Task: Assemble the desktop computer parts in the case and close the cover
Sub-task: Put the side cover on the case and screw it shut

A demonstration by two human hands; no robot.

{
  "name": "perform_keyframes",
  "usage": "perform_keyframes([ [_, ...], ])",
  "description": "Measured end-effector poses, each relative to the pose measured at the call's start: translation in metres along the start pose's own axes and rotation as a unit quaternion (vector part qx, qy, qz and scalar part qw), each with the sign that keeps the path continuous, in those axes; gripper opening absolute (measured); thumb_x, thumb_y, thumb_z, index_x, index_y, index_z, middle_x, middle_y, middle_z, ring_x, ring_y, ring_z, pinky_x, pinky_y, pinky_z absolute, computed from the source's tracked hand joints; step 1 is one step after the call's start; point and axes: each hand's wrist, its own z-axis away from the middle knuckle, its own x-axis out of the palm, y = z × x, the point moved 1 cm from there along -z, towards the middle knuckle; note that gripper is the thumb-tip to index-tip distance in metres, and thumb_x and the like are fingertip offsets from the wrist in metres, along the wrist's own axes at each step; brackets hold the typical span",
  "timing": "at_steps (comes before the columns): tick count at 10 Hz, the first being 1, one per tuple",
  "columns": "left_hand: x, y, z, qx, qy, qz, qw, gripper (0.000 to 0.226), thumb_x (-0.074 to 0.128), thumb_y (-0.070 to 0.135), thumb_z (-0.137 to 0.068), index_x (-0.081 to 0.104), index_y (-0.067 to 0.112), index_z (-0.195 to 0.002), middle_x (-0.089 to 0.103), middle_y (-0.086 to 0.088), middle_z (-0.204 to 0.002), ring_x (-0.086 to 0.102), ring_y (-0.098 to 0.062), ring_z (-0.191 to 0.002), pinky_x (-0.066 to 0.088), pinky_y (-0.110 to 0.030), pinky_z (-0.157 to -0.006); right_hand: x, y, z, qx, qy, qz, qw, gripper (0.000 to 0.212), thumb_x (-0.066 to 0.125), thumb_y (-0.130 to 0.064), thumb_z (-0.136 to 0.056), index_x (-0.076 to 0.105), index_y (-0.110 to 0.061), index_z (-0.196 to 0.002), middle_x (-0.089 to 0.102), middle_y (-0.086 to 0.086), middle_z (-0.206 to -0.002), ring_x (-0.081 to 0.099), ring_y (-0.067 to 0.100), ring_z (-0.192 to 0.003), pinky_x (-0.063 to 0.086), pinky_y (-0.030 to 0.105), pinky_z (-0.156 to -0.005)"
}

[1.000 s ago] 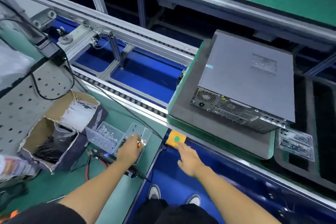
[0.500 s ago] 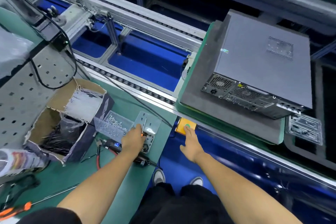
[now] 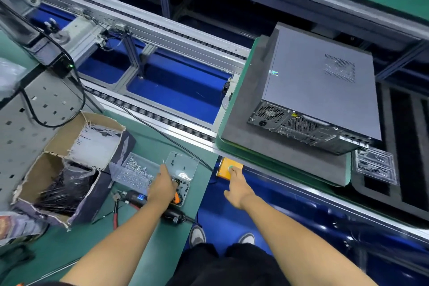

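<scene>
The grey computer case point(image 3: 325, 90) lies closed on a dark foam pad point(image 3: 262, 146), which rests on a green pallet point(image 3: 228, 146) on the conveyor. Its rear ports face me. My right hand point(image 3: 239, 189) reaches forward with a straight finger on the green button point(image 3: 229, 167) of a yellow box point(image 3: 222, 170) under the conveyor edge. My left hand point(image 3: 161, 187) rests over a clear tray of black screws point(image 3: 185, 189), fingers bent down into it and hidden. An electric screwdriver point(image 3: 137, 197) lies under that wrist.
A clear box of silver screws point(image 3: 134, 172) sits left of my left hand, beside a torn cardboard box point(image 3: 69, 165) of cable ties. Red-handled pliers point(image 3: 115, 213) lie on the green bench. A clear plastic tray point(image 3: 376, 167) sits right of the pallet.
My right hand moved forward and its finger came onto the green button. My left hand stayed at the screw tray. The case still lies closed on its pallet.
</scene>
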Motion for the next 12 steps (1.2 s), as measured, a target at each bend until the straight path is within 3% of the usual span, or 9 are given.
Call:
perform_keyframes([
  [1, 0.005, 0.000, 0.001, -0.038, -0.012, 0.062, 0.997, 0.032, 0.054, 0.011, -0.101, 0.030, 0.010, -0.122, 0.059, -0.009, -0.076, 0.057, -0.022, -0.060, 0.037, -0.031, -0.047, 0.001, 0.002, -0.001, -0.003, 0.000, 0.032, 0.999, 0.076, 0.056, -0.013, -0.099, 0.012, -0.008, -0.161, 0.001, -0.007, -0.168, 0.050, 0.030, -0.129, 0.048, 0.042, -0.097],
  [3, 0.007, -0.006, 0.000, -0.050, 0.001, 0.042, 0.998, 0.027, 0.057, 0.022, -0.101, 0.033, 0.013, -0.111, 0.056, -0.005, -0.078, 0.052, -0.015, -0.064, 0.037, -0.035, -0.056, -0.001, 0.001, -0.004, -0.003, -0.011, 0.057, 0.998, 0.076, 0.057, -0.016, -0.098, 0.014, -0.008, -0.160, 0.004, -0.005, -0.167, 0.045, 0.030, -0.136, 0.047, 0.042, -0.102],
  [5, 0.003, -0.006, -0.001, -0.033, -0.009, 0.028, 0.999, 0.031, 0.062, 0.023, -0.099, 0.032, 0.016, -0.105, 0.056, -0.004, -0.077, 0.052, -0.014, -0.063, 0.034, -0.032, -0.053, -0.003, 0.001, -0.005, 0.004, -0.023, 0.035, 0.999, 0.075, 0.055, -0.010, -0.097, 0.015, -0.009, -0.160, 0.008, -0.005, -0.166, 0.043, 0.031, -0.137, 0.046, 0.045, -0.105],
  [7, -0.001, -0.001, 0.000, -0.019, 0.003, 0.011, 1.000, 0.032, 0.062, 0.027, -0.098, 0.033, 0.016, -0.105, 0.053, 0.000, -0.077, 0.050, -0.012, -0.062, 0.035, -0.032, -0.055, 0.001, 0.010, 0.001, -0.009, -0.008, 0.015, 1.000, 0.083, 0.057, -0.014, -0.099, 0.005, -0.015, -0.164, -0.001, -0.012, -0.168, 0.057, 0.030, -0.122, 0.051, 0.042, -0.094],
  [9, -0.007, 0.010, 0.001, 0.020, 0.018, -0.004, 1.000, 0.022, 0.061, 0.028, -0.097, 0.040, 0.020, -0.099, 0.060, -0.002, -0.079, 0.059, -0.017, -0.066, 0.040, -0.031, -0.053, 0.000, 0.022, 0.008, -0.039, 0.000, 0.038, 0.999, 0.085, 0.056, -0.015, -0.098, 0.004, -0.020, -0.165, -0.005, -0.012, -0.170, 0.052, 0.029, -0.130, 0.050, 0.038, -0.094],
  [10, -0.002, 0.025, 0.001, 0.070, -0.012, 0.035, 0.997, 0.018, 0.063, 0.024, -0.097, 0.050, 0.020, -0.109, 0.063, 0.000, -0.089, 0.062, -0.015, -0.074, 0.051, -0.034, -0.065, -0.006, 0.034, 0.012, -0.043, 0.019, 0.047, 0.998, 0.082, 0.056, -0.015, -0.097, 0.010, -0.021, -0.164, -0.001, -0.009, -0.170, 0.047, 0.027, -0.135, 0.050, 0.039, -0.096],
  [11, 0.005, 0.051, -0.001, 0.127, -0.035, 0.045, 0.990, 0.025, 0.064, 0.019, -0.096, 0.054, 0.015, -0.118, 0.058, 0.001, -0.111, 0.059, -0.016, -0.097, 0.052, -0.038, -0.091, -0.019, 0.055, 0.019, -0.022, 0.032, 0.031, 0.999, 0.079, 0.055, -0.014, -0.097, 0.014, -0.023, -0.164, 0.001, -0.009, -0.169, 0.044, 0.025, -0.139, 0.051, 0.036, -0.091],
  [12, 0.020, 0.072, 0.004, 0.171, -0.047, 0.052, 0.983, 0.027, 0.064, 0.018, -0.096, 0.056, 0.015, -0.121, 0.057, 0.002, -0.116, 0.057, -0.012, -0.106, 0.048, -0.031, -0.097, -0.022, 0.095, 0.038, -0.003, 0.028, 0.014, 1.000, 0.070, 0.052, -0.017, -0.098, 0.023, -0.024, -0.161, 0.010, -0.009, -0.165, 0.054, 0.024, -0.125, 0.046, 0.031, -0.081],
])
